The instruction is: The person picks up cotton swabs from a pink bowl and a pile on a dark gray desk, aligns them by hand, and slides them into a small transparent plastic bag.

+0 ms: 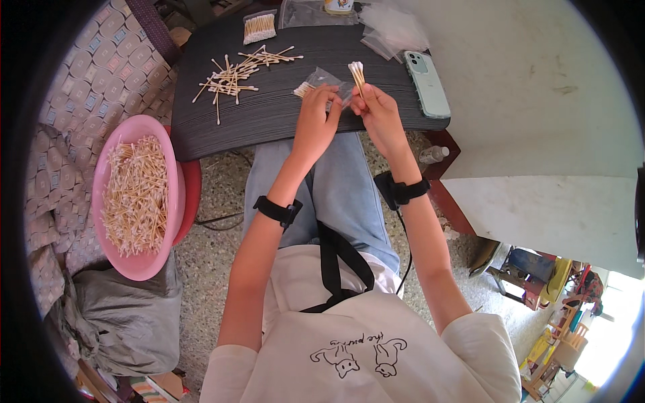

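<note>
Looking down, we have our white top closest to us, with our blue jeans beyond it and a black band strapped round each wrist. To our left, a pink basin stands heaped with cotton swabs. Farther out, both hands are over the near part of the dark counter. The grip of our left hand is closed round a clear bag, with some white swab tips showing inside it. Just beside it, the grip of our right hand pinches a small bunch of swabs, held nearly upright, white ends up, above the counter. A pale green phone lies right of that hand. Left of the bag, loose swabs are spread in a crisscross pile. Toward the far edge, we see a filled bag of swabs behind the pile and, to the right, a stack of clear bags.
</note>
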`<action>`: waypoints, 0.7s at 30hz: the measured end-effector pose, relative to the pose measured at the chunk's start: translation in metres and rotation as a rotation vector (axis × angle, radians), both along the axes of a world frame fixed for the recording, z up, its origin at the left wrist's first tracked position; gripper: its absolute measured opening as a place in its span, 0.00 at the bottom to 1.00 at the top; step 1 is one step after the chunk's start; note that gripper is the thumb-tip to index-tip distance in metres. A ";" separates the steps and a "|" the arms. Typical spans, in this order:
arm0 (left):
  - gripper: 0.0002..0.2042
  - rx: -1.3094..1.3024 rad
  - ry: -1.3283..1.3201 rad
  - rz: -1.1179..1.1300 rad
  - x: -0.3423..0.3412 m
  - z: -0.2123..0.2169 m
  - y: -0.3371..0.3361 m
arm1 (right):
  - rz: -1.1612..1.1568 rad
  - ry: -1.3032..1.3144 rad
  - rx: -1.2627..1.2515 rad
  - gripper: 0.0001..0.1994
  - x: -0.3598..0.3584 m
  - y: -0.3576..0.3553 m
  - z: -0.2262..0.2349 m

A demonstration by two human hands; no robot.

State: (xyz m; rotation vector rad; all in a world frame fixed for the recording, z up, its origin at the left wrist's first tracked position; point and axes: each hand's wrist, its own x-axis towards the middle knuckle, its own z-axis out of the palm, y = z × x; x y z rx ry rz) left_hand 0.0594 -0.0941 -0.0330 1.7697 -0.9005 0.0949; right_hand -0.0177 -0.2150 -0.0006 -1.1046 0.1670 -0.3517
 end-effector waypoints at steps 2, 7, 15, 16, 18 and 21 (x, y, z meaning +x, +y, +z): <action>0.07 -0.001 0.005 0.008 0.000 0.001 0.001 | -0.063 0.011 -0.114 0.15 0.002 -0.001 -0.004; 0.06 0.029 -0.044 -0.008 0.000 0.002 0.003 | -0.077 0.020 -0.160 0.15 0.010 0.001 -0.007; 0.05 0.011 -0.083 0.008 -0.001 0.004 0.003 | -0.040 0.033 -0.163 0.15 0.008 0.001 -0.007; 0.05 0.012 -0.080 0.009 -0.001 0.004 0.003 | -0.080 0.061 -0.248 0.15 0.007 0.001 -0.006; 0.05 0.013 -0.077 0.012 -0.001 0.004 0.004 | -0.118 0.090 -0.333 0.15 0.002 0.000 -0.002; 0.05 -0.001 -0.019 0.023 -0.002 0.006 0.004 | -0.172 -0.041 -0.276 0.15 -0.010 0.001 0.010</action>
